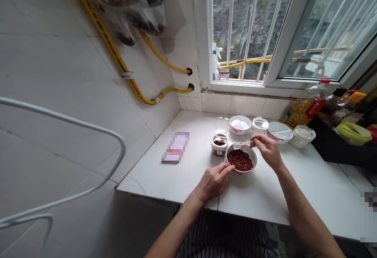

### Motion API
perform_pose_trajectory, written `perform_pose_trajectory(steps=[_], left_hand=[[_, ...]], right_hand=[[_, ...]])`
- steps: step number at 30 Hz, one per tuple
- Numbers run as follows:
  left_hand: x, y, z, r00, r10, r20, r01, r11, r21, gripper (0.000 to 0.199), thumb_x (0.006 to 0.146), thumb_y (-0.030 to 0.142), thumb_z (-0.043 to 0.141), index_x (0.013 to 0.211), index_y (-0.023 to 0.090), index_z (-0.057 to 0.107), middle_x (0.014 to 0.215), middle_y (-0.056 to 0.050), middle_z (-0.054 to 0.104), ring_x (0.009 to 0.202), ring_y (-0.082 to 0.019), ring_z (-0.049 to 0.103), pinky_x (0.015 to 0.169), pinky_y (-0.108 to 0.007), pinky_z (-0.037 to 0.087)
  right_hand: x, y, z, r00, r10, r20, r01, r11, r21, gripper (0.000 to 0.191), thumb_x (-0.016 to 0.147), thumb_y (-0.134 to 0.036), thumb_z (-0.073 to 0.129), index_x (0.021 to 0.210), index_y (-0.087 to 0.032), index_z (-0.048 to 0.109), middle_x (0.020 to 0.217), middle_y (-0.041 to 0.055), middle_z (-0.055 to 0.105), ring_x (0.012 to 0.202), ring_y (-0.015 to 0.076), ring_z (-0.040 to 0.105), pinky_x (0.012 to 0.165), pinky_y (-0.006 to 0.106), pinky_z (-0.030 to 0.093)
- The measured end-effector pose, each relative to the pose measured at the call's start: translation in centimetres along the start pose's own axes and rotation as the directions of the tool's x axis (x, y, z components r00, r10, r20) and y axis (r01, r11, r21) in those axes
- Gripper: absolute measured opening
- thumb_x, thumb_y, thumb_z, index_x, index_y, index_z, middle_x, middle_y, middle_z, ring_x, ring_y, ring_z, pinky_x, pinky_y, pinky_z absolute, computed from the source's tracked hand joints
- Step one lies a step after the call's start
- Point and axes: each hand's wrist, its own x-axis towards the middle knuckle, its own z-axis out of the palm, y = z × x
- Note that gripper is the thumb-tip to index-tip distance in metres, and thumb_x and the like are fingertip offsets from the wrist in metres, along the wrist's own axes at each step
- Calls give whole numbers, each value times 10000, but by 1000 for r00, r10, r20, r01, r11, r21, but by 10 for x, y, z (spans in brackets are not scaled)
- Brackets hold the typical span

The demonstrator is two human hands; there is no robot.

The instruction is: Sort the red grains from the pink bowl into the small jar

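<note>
A bowl [240, 161] of dark red dried pieces stands near the counter's front edge. My left hand [214, 180] has its fingers closed on the bowl's left rim. Between the fingertips of my right hand [266, 148] is the handle of a small white spoon [238, 146], whose head is over the back of the bowl. Just left of the bowl, an open jar [219, 148] holds more dark red pieces, its clear lid [223, 124] raised behind it.
Behind are a bowl of white powder [240, 125], a lidded jar [260, 125], another bowl [279, 133] and a second lidded jar [302, 136]. An oil bottle [306, 107] stands back right by a black rack [330, 140]. A blurred pink packet [176, 148] lies left.
</note>
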Motion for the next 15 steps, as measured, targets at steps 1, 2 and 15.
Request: perform_pose_trajectory(steps=[1,2,15], left_hand=[[0,0,0,1000,1,-1,-1,1000,0,416,900,76,448,1298,180,509,1060,-91,682,901,-193,705,692,-273,608],[0,0,0,1000,1,-2,-1,1000,0,417,901,76,449,1300,181,509,1057,-91,681,898,-194,704,690,-273,607],[-1,1,0,1000,2,-4,-2,1000,-6,431,899,73,454,1313,184,500,1057,-88,678,884,-197,705,690,-282,611]], right_hand=[[0,3,-1,999,14,32,-14,1000,-18,173,886,-317,545,844,-203,668,657,24,731,633,205,698,661,325,529],[-1,5,0,998,14,64,-10,999,-51,170,878,-302,541,821,-206,669,643,20,726,625,203,692,668,328,525],[-3,8,13,981,150,120,-151,989,-3,178,823,-310,528,764,-210,663,599,10,706,595,187,667,625,297,513]])
